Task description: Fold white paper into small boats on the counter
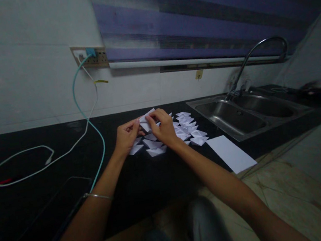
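Between my two hands is a folded white paper boat (145,126), held above the black counter. My left hand (127,135) pinches its left side with thumb and fingers. On the other side, my right hand (163,127) grips it, thumb on the near face. Several more folded paper boats (156,151) lie just below and behind the hands. To the right of my right hand, another group of paper boats (185,124) sits in loose rows, partly hidden by that hand. A blank sheet of white paper (231,153) lies near the counter's front edge.
A double steel sink (229,120) with a curved faucet (257,43) is at the right. At the left, a large dark tablet or phone (47,230) lies by my forearm, with a teal cable (99,133) and a white cable (71,150) running to a wall socket (102,56).
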The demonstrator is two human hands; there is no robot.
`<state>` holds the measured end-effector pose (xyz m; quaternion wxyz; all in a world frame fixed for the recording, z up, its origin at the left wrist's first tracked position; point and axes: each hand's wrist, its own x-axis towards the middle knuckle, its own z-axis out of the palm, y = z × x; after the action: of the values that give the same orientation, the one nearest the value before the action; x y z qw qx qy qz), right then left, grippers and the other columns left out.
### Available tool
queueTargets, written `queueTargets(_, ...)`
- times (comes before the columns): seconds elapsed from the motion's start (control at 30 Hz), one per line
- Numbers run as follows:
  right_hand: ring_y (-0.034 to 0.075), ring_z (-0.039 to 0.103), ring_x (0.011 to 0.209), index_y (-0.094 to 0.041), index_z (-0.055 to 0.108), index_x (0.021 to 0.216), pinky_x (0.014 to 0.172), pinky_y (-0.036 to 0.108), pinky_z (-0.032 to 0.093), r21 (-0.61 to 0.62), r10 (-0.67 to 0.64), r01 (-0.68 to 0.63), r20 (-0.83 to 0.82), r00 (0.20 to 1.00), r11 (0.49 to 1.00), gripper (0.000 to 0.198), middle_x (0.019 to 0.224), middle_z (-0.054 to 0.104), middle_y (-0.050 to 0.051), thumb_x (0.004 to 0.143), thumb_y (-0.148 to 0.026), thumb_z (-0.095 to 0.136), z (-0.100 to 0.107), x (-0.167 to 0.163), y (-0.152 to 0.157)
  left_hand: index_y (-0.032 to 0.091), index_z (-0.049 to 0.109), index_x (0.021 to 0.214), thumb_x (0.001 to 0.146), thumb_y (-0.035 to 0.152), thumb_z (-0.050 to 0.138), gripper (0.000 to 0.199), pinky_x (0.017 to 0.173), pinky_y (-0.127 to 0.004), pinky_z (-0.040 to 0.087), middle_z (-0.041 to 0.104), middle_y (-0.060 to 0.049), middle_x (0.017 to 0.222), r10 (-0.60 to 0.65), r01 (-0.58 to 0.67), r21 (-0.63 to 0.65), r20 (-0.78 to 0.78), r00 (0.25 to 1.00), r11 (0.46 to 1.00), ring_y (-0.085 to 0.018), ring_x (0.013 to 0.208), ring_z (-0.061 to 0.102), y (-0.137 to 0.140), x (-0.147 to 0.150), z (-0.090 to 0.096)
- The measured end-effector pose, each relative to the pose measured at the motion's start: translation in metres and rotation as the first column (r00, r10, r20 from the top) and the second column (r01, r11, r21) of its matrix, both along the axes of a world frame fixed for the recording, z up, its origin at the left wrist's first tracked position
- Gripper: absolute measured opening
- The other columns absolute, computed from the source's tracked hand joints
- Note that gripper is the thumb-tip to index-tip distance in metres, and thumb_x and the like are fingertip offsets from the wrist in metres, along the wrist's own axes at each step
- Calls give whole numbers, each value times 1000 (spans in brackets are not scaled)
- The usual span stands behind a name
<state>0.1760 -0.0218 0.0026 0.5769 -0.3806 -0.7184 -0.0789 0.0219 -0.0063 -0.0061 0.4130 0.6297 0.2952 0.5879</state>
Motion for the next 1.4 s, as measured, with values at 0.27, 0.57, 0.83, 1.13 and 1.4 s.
queueTargets(0.27,16,51,72,-20,55,77,70,32,42,-18,-22,22,-13,1000,1000,19,77,57,3,96,-25,52,1,0,-1,13,75,106,73,42,80,44,49,-22,54,76,-7,81,-72,72,-13,37,997,997,-13,55,64,2,2,-3)
queueTargets(0.57,17,49,72,-21,51,71,70,32,41,-71,-60,57,-38,997,996,23,72,55,1,93,-28,55,0,-2,0,13,78,92,77,33,75,25,43,-20,50,76,-5,75,58,-59,31,31,998,998,-10,46,61,1,2,-3)
queueTargets(0.83,19,55,87,-20,59,71,80,36,46,-79,-68,58,-127,990,995,19,88,56,6,88,-26,61,-1,-5,1,13,74,82,79,30,71,18,39,-18,43,70,-1,60,163,-164,47,14,987,985,-9,41,55,0,5,-3)
queueTargets(1.13,17,59,80,-21,58,78,78,33,47,-144,23,-56,-223,975,988,19,82,63,4,93,-30,54,-10,-15,5,16,63,77,83,24,64,9,54,-19,50,70,-2,69,250,-247,98,-21,968,964,-13,62,66,3,9,-2)
queueTargets(1.4,17,59,76,-20,59,77,75,31,47,-174,37,-98,-322,946,980,20,79,63,3,91,-35,58,-14,-16,8,19,55,73,87,42,63,28,45,-19,43,59,1,60,121,-118,37,-68,990,992,-12,53,57,9,5,-8)
